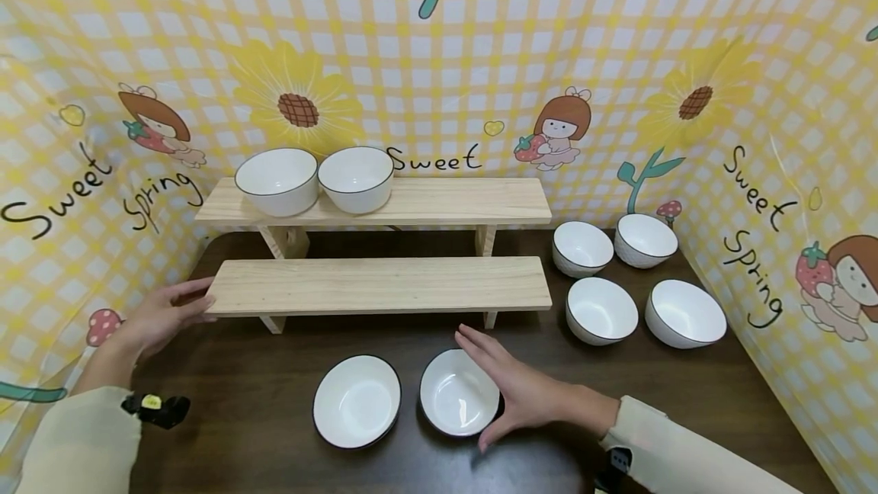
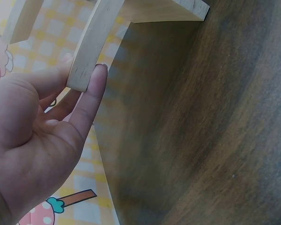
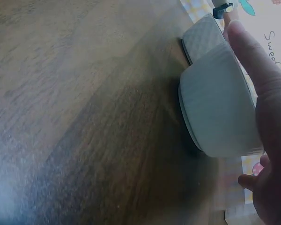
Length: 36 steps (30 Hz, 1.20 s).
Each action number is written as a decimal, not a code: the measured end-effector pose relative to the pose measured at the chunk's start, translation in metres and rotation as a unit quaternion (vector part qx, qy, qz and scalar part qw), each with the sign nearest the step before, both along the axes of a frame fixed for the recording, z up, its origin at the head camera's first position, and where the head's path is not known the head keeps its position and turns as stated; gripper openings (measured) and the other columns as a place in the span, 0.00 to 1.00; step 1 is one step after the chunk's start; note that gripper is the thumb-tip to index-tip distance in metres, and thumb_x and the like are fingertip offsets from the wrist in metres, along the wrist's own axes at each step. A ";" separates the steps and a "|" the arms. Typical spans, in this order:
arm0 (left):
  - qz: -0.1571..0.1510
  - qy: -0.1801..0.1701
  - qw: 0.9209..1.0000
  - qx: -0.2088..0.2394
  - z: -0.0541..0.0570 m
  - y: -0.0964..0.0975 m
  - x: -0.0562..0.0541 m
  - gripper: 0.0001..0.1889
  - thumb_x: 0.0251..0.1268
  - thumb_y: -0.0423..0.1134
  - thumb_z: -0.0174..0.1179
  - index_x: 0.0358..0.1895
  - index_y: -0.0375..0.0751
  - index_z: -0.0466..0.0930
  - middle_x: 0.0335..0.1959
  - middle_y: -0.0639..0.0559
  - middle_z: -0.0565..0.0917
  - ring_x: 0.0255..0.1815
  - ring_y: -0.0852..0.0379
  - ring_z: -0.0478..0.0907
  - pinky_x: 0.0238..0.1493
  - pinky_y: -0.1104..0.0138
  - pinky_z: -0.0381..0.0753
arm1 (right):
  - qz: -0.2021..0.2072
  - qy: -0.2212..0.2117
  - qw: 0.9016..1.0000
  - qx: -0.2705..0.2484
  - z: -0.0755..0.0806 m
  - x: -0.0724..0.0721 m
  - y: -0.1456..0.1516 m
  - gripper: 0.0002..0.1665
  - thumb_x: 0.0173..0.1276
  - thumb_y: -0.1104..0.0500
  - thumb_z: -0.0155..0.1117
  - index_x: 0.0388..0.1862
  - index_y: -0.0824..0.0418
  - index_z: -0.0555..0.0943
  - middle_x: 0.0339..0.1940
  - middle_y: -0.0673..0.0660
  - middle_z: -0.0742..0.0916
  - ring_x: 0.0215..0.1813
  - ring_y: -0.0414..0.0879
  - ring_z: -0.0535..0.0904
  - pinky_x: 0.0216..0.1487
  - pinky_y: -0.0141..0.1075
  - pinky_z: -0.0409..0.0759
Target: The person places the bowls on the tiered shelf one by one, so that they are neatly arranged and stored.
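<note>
At the left end of the two-tier wooden shelf (image 1: 380, 286), my left hand (image 1: 156, 320) pinches the lower board between thumb and fingers. The left wrist view shows that board end (image 2: 86, 70) held in the left hand (image 2: 42, 117). My right hand (image 1: 521, 387) spreads around the right side of a white dark-rimmed bowl (image 1: 458, 395) on the table, thumb and fingers apart; whether it touches the bowl I cannot tell. To its left sits another white bowl (image 1: 357, 402). In the right wrist view, the nearer bowl's ribbed side (image 3: 220, 103) is beside the right hand (image 3: 276, 126).
Two white bowls, a left one (image 1: 277, 181) and a right one (image 1: 357, 180), stand on the upper board (image 1: 466, 200). Several more bowls, including one at front right (image 1: 686, 315), stand right of the shelf. Checked cloth (image 1: 439, 82) surrounds the dark wooden table (image 1: 261, 418).
</note>
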<state>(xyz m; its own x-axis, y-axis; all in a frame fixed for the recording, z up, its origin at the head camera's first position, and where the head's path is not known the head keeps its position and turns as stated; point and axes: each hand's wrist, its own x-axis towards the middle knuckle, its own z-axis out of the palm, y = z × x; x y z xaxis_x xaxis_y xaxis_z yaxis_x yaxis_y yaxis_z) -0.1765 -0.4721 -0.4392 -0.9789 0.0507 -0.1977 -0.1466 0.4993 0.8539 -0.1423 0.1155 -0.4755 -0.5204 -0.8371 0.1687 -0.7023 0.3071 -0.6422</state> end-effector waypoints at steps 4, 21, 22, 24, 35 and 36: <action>-0.001 0.000 1.000 0.001 -0.001 0.000 0.000 0.35 0.82 0.42 0.50 0.76 0.19 0.49 0.67 0.18 0.63 0.44 0.67 0.83 0.51 0.64 0.87 | 0.005 0.008 1.000 0.003 -0.004 0.000 -0.004 0.87 0.38 0.40 0.89 0.86 0.56 0.41 0.84 0.60 0.47 0.83 0.59 0.47 0.76 0.52 0.65; -0.008 0.000 1.000 -0.003 0.000 -0.002 -0.001 0.34 0.82 0.41 0.51 0.76 0.18 0.50 0.63 0.26 0.71 0.43 0.65 0.84 0.49 0.66 0.87 | -0.018 0.029 0.999 0.030 -0.006 0.003 -0.012 0.81 0.41 0.36 0.87 0.85 0.59 0.47 0.81 0.63 0.57 0.80 0.56 0.57 0.74 0.50 0.70; -0.006 -0.001 1.000 -0.003 0.000 -0.002 -0.001 0.35 0.82 0.41 0.51 0.76 0.18 0.50 0.63 0.26 0.71 0.43 0.65 0.84 0.49 0.66 0.87 | -0.019 0.028 0.999 0.033 -0.006 0.003 -0.012 0.81 0.42 0.36 0.87 0.84 0.60 0.48 0.81 0.63 0.58 0.79 0.56 0.59 0.74 0.50 0.70; -0.007 -0.001 1.000 -0.002 0.000 -0.003 -0.001 0.35 0.82 0.41 0.51 0.76 0.18 0.49 0.63 0.26 0.71 0.43 0.65 0.84 0.49 0.66 0.87 | -0.022 0.025 0.999 0.034 -0.005 0.003 -0.012 0.80 0.42 0.37 0.87 0.84 0.63 0.50 0.80 0.63 0.60 0.78 0.57 0.61 0.74 0.50 0.70; 0.001 -0.004 1.000 0.001 0.000 0.000 0.000 0.35 0.82 0.41 0.51 0.76 0.18 0.49 0.66 0.19 0.64 0.43 0.66 0.83 0.51 0.63 0.87 | -0.029 0.020 0.999 0.034 -0.005 0.002 -0.014 0.77 0.43 0.39 0.87 0.81 0.69 0.53 0.76 0.60 0.64 0.73 0.54 0.67 0.71 0.45 0.74; 0.001 -0.004 1.000 -0.001 0.000 -0.001 0.000 0.35 0.82 0.41 0.50 0.76 0.19 0.49 0.66 0.19 0.65 0.43 0.66 0.84 0.51 0.63 0.87 | -0.029 0.021 0.999 0.034 -0.005 0.002 -0.014 0.77 0.43 0.39 0.87 0.81 0.69 0.53 0.76 0.60 0.64 0.73 0.54 0.67 0.70 0.45 0.74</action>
<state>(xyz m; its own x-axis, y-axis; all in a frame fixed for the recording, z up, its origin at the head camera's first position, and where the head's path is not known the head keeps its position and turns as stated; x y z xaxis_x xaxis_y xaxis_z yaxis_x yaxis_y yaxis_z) -0.1770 -0.4728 -0.4388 -0.9772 0.0490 -0.2064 -0.1547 0.5013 0.8513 -0.1399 0.1017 -0.4805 -0.5625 -0.8157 0.1348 -0.7074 0.3905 -0.5891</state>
